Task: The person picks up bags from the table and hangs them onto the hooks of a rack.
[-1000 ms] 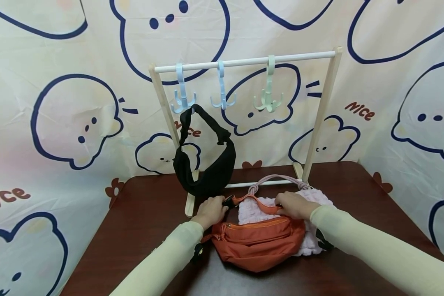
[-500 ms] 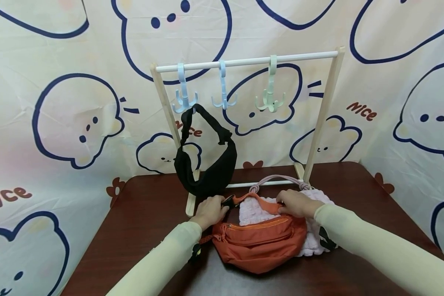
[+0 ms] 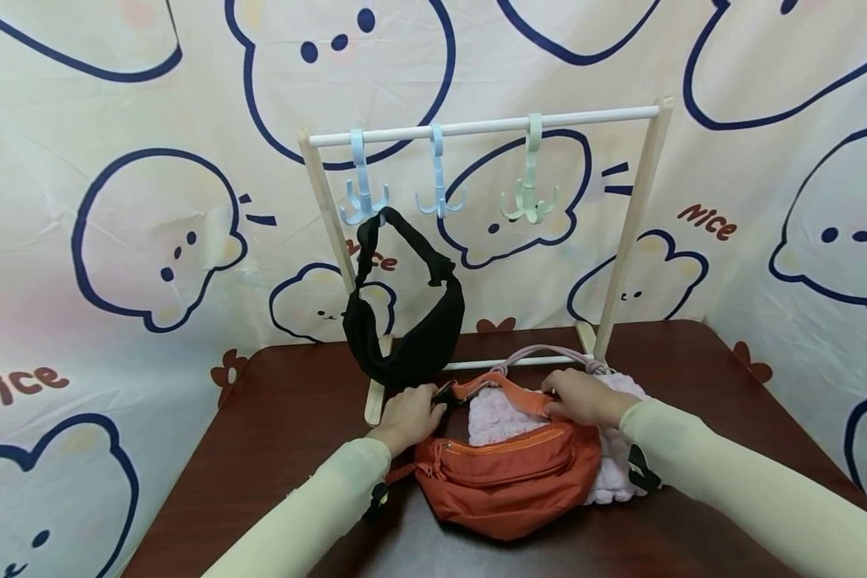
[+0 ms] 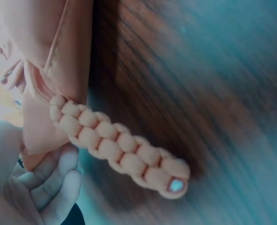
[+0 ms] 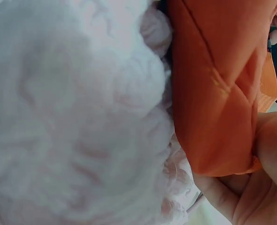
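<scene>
An orange-red waist bag (image 3: pixel 509 486) lies on the table, its zipped front towards me and its orange strap (image 3: pixel 516 395) looped behind it. My left hand (image 3: pixel 408 419) grips the strap's end beside the black buckle (image 3: pixel 445 395). In the left wrist view, those fingers (image 4: pixel 58 176) curl at the bag's tapered end, next to a braided zipper pull (image 4: pixel 122 147). At the other side my right hand (image 3: pixel 584 397) pinches the strap where it meets the bag; the right wrist view shows the thumb and fingers around that corner (image 5: pixel 218 159). A fluffy pale pink bag (image 3: pixel 494 417) lies behind, partly covered.
Behind the bags stands a wooden rack (image 3: pixel 628 233) with a white top bar (image 3: pixel 484 126). Two blue hooks (image 3: pixel 439 181) and a green hook (image 3: pixel 530 181) hang from it. A black bag (image 3: pixel 408 345) hangs from the left blue hook, close above my left hand.
</scene>
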{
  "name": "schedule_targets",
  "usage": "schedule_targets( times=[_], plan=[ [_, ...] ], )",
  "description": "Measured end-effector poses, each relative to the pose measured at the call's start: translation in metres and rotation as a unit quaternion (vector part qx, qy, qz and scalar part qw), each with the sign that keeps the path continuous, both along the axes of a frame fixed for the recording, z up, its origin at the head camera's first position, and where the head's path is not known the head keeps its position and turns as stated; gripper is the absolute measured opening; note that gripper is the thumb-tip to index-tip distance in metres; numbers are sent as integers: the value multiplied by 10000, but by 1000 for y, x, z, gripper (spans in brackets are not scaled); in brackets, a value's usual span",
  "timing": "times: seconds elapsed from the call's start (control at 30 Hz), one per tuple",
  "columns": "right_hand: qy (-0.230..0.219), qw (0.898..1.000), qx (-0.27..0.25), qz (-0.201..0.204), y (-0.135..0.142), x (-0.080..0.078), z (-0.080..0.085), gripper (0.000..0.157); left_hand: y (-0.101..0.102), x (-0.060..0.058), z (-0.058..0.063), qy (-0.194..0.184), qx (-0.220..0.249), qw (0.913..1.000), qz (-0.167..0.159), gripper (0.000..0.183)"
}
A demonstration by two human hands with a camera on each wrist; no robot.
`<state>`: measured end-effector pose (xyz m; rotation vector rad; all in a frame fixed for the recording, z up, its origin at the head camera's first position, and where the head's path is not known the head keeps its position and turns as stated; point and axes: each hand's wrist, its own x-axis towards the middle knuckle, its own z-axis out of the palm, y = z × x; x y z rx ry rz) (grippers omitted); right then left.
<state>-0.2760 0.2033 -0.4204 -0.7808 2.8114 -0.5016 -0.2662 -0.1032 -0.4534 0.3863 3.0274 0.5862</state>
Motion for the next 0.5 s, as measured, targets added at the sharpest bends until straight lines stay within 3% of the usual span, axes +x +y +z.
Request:
schedule_targets(
  times=[0.17, 0.5],
  plan=[
    [-28, 10000, -95, -5, 2, 0, 3, 8, -3, 1, 4, 103, -3, 9999, -20, 19],
    [277, 9992, -216, 208, 5, 1, 8, 24, -11, 2, 9, 89, 89, 9999, 17, 17]
  ],
)
